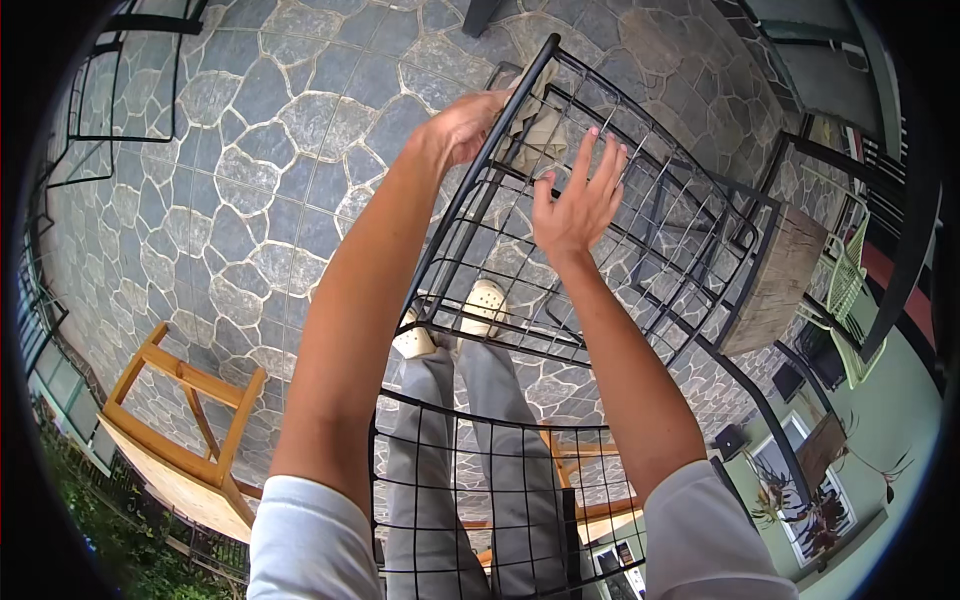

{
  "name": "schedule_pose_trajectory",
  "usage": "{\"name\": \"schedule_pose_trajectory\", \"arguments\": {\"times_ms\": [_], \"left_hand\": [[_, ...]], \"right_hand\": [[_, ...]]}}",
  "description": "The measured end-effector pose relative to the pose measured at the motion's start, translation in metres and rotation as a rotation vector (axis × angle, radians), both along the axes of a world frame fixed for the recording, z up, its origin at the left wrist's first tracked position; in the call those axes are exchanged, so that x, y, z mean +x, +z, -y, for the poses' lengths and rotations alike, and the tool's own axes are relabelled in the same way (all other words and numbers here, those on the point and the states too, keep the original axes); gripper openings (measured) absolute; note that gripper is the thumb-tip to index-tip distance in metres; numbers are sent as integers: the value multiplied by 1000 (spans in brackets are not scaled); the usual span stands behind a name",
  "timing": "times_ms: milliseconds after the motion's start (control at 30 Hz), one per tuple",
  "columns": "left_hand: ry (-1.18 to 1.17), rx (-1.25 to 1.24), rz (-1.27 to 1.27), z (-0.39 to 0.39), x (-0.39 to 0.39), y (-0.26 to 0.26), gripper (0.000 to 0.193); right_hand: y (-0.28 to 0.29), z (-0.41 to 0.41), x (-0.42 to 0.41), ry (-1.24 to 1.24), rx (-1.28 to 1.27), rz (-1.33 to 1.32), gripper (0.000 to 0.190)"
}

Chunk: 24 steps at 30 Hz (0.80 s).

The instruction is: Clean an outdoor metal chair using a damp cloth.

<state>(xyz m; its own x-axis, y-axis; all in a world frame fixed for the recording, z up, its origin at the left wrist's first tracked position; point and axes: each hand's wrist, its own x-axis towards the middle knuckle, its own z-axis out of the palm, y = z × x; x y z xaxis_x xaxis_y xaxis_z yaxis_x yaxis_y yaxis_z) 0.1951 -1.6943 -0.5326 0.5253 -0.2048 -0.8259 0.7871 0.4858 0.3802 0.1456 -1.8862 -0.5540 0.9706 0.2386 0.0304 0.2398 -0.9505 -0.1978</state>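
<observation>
A black metal wire-grid frame [480, 187], shaped like a chair or rack, stands tilted before me. At its upper left edge is my left hand [469, 127], its fingers partly hidden behind the thick outer tube, beside a beige cloth [541, 131] seen behind the grid. Whether this hand grips the tube or the cloth, I cannot tell. My right hand [581, 191] lies over the grid with its fingers spread, holding nothing. A second curved panel of black wire grid [510, 480] is nearer to my body, in front of my legs.
Below are my cream clogs [484, 304] on the stone-patterned floor [255, 180]. A wooden stool or table [184, 442] is at the lower left. On the right are a wood-topped metal table [780, 277] and a light green wire chair [851, 300].
</observation>
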Motion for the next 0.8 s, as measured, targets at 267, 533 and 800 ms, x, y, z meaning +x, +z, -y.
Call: {"name": "schedule_pose_trajectory", "arguments": {"times_ms": [267,533,800], "left_hand": [[34,-293,178,-9,-86,-75,24],[228,-170,125,-1,-61,-35,37],[101,-130,225,-24,-94,-18,37]], "right_hand": [[1,0,3,-3,0,4,83],[0,-3,1,6,17,21,83],[-5,-2,0,5,-14,36,79]]}}
